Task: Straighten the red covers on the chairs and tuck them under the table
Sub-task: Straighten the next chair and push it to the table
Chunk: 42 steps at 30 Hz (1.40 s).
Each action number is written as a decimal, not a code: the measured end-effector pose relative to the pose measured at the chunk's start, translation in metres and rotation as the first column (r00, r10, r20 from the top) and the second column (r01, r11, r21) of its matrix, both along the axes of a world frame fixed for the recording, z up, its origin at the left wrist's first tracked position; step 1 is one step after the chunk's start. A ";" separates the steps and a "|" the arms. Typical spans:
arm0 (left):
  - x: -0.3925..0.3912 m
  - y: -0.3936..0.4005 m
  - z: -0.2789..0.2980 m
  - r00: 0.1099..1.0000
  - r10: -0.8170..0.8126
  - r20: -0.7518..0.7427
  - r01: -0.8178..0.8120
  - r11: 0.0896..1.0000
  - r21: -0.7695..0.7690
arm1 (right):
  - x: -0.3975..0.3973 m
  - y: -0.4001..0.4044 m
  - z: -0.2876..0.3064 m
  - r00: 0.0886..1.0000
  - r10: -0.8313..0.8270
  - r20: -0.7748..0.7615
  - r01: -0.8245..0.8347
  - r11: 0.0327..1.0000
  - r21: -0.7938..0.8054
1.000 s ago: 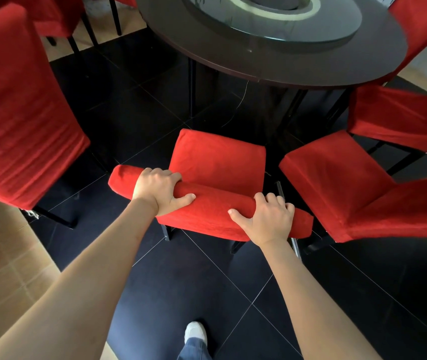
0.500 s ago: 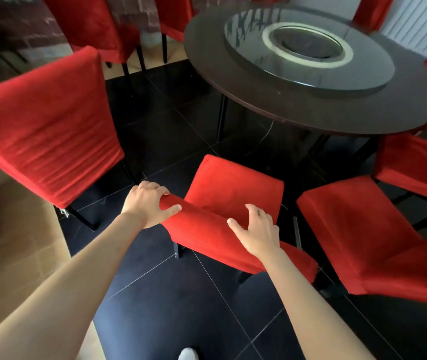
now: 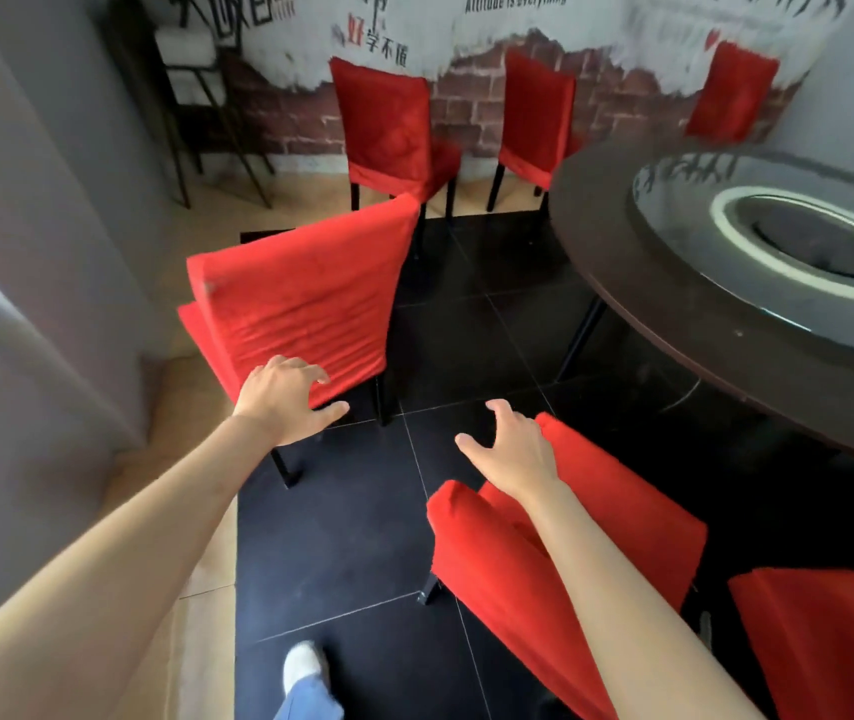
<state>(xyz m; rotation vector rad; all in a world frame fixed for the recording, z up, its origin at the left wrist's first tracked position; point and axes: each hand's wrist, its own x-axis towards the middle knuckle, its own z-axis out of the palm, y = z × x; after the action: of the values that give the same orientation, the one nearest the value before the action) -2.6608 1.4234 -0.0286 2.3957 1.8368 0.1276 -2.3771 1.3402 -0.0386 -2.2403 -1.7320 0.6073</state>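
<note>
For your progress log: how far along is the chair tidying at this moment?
Done: the near chair sits by the table, released. In hand: left hand and right hand, both open, reach toward the left chair. Left: that chair and two by the wall.

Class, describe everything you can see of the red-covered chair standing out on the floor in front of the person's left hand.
The chair wears a bright red, velvety fabric cover, faintly wrinkled across the backrest, whose back faces the camera. Thin black legs show below the cover. It stands upright, though it looks tilted in the wide-angle view, partly on the black tile floor, left of the round table and apart from it. The left hand, fingers spread, hovers before the cover's lower edge; contact is unclear.
</note>
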 end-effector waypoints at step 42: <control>-0.072 0.290 -0.019 0.974 0.228 -0.008 -0.226 0.970 0.085 | -0.107 0.482 0.028 0.790 0.562 0.244 -0.496 0.820 -0.284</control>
<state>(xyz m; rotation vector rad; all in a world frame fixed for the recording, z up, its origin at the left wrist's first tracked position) -2.7327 1.7129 -0.0481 2.2361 2.1502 0.2078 -2.4840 1.8226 -0.0102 -2.0445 -2.6273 0.5717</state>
